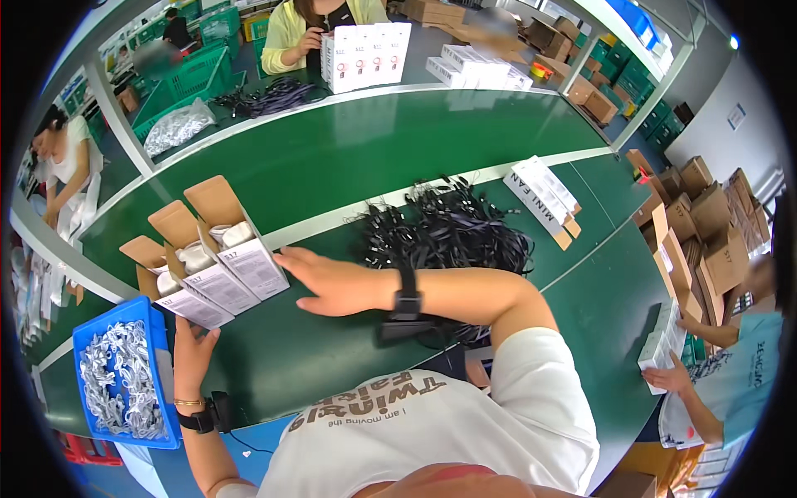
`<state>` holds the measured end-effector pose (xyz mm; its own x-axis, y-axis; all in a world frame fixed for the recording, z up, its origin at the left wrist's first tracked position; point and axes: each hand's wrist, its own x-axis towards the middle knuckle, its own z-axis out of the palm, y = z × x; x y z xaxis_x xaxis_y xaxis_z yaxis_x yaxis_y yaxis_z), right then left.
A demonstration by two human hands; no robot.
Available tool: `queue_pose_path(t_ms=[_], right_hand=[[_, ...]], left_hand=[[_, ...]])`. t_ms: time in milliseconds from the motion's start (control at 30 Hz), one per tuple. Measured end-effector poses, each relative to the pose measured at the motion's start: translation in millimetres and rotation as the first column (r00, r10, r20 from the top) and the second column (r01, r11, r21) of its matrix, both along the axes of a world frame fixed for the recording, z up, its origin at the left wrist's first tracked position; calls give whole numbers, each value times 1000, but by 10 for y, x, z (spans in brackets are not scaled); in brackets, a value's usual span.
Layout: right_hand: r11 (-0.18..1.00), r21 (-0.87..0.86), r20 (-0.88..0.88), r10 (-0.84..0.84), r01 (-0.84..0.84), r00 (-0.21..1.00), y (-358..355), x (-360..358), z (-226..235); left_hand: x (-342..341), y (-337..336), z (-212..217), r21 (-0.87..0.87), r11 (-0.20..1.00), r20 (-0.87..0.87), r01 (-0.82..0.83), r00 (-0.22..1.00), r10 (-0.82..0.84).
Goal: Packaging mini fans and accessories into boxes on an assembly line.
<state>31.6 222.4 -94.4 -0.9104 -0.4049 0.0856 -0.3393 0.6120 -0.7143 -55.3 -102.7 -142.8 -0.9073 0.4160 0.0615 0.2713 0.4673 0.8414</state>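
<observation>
At frame left, we flank three open white boxes (222, 285), left hand (194, 355) parted at the thumb, right hand (339, 285) spread wide, beside a blue bin (116, 317).

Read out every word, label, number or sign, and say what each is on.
Wording withheld; locations only:
Open white boxes: dark characters; fine print unreadable.
Standing white boxes: dark lettering.
Lying white boxes: dark lettering.
White shirt: brown lettering.
Blue shirt: dark lettering.
Brown carton: dark characters.
Wall notice: too small to read.
</observation>
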Motion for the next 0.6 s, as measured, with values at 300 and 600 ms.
queue_pose_path(t_ms=[300, 600], right_hand=[[792, -267, -114, -592, 550, 797, 2069, 1619, 1038], [165, 176, -453, -862, 970, 229, 5241, 3193, -1438]], left_hand=[[474, -189, 26, -581, 798, -311, -160, 950, -36], [966, 837, 1298, 289, 720, -281, 631, 775, -566]])
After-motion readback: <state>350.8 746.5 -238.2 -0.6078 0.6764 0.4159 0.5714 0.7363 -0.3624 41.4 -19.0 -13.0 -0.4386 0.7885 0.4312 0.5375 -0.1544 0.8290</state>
